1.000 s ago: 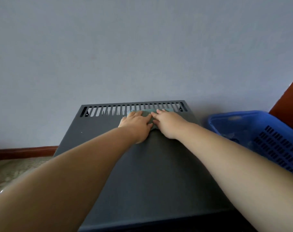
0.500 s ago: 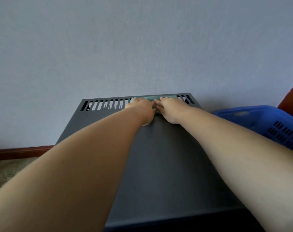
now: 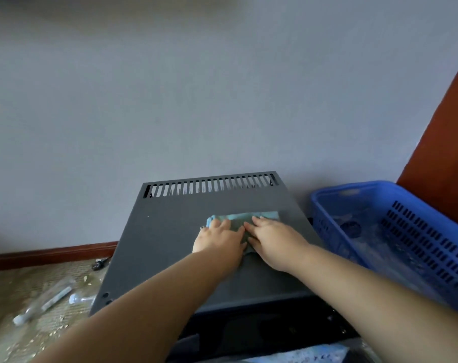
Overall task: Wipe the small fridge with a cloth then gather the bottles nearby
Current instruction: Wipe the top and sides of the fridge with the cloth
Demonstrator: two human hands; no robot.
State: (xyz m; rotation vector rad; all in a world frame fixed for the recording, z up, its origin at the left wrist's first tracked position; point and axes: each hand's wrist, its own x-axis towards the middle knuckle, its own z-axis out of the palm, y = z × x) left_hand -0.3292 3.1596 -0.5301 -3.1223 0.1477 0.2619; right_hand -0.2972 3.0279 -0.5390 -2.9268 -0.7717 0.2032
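Note:
A small dark grey fridge [image 3: 159,247] stands against the wall, its top facing me, with a row of vent slots along the far edge. A teal cloth [image 3: 245,216] lies on the top, right of centre. My left hand [image 3: 218,243] and my right hand [image 3: 273,242] press flat on the cloth side by side, fingers straight, covering most of it. Two clear plastic bottles lie on the floor left of the fridge: a long one [image 3: 45,302] and a second one [image 3: 81,299] of which only the capped end shows.
A blue plastic basket [image 3: 406,231] with slotted walls stands right of the fridge, with some items inside. A red-brown panel [image 3: 448,132] rises behind it. A woven mat [image 3: 18,281] with crumbs covers the floor at left, and a dark skirting board [image 3: 52,254] runs along the wall.
Both hands have drawn the cloth back toward me from the vent slots to the middle of the fridge top. The view has pulled back, bringing the floor bottles into sight.

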